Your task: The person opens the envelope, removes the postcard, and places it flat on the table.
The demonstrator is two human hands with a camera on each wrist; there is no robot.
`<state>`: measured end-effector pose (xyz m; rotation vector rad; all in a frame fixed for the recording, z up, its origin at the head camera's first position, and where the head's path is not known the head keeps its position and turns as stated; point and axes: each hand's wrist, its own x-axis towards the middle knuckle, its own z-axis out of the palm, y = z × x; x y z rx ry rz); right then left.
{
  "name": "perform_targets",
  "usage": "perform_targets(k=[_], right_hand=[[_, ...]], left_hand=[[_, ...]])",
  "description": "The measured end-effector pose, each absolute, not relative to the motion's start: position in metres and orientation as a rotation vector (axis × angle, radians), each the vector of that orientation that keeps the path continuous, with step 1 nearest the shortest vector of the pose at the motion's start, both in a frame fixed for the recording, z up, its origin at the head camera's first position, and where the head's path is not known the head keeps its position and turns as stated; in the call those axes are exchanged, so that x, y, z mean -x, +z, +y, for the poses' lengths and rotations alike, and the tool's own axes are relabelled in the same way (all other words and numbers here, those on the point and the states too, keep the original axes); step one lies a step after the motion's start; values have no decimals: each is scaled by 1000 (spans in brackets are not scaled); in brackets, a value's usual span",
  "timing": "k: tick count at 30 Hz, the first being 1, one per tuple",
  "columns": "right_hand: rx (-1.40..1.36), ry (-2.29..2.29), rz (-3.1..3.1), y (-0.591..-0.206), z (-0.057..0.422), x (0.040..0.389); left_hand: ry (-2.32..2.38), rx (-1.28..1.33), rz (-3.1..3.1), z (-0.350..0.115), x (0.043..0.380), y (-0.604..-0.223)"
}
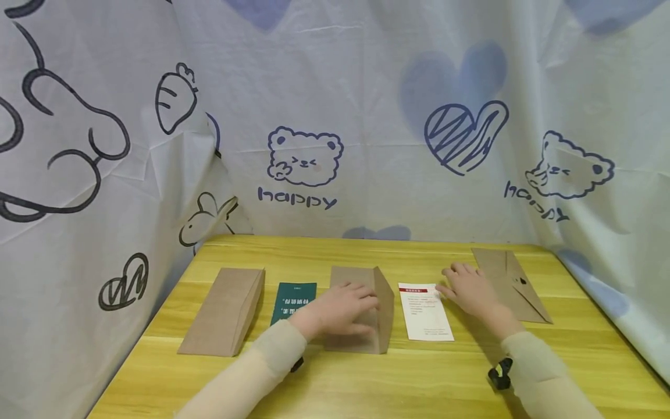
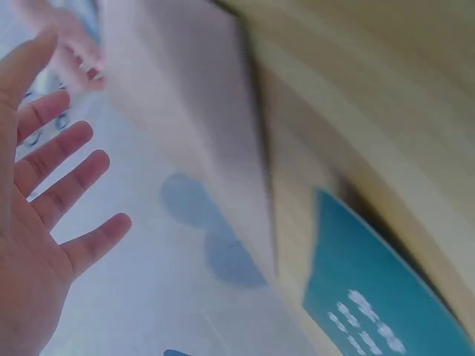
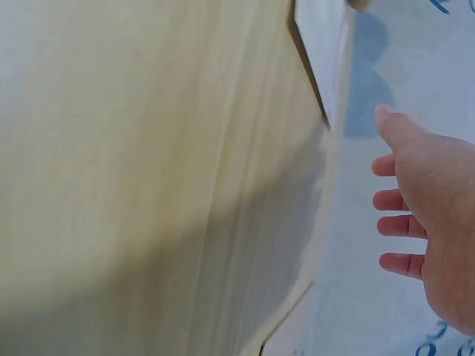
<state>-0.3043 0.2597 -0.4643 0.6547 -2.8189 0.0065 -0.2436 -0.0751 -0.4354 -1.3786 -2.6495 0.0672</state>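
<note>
My left hand (image 1: 337, 308) hovers over a brown paper envelope (image 1: 386, 308) in the middle of the table, its flap side to the right. In the left wrist view the fingers of that hand (image 2: 41, 222) are spread and hold nothing. Just left of the envelope lies a green card with white print (image 1: 294, 295), partly covered by the hand. My right hand (image 1: 473, 294) is at the right edge of a white card with a red band (image 1: 426, 317); whether it touches the card I cannot tell. In the right wrist view this hand (image 3: 438, 215) has extended fingers and holds nothing.
Another brown envelope (image 1: 222, 314) lies at the left of the wooden table (image 1: 408, 378). At the far right is a brown envelope with a small black mark (image 1: 515, 285), beyond the right hand. A white curtain with drawings (image 1: 377, 116) surrounds the table's back and sides.
</note>
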Motion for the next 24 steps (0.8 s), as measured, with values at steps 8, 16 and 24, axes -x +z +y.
perform_targets(k=[8,16,24], right_hand=[[-544,154,-2850,-455,295,289],[-479,177,-2848,-465,350,277],[-384,216,-3062,-475,393,268]], left_hand=[[-37,1275,-2571,-57,237,-420],[-3,1223,-2458,-18,231,-406],[87,1131,-2479,30,231,-403]])
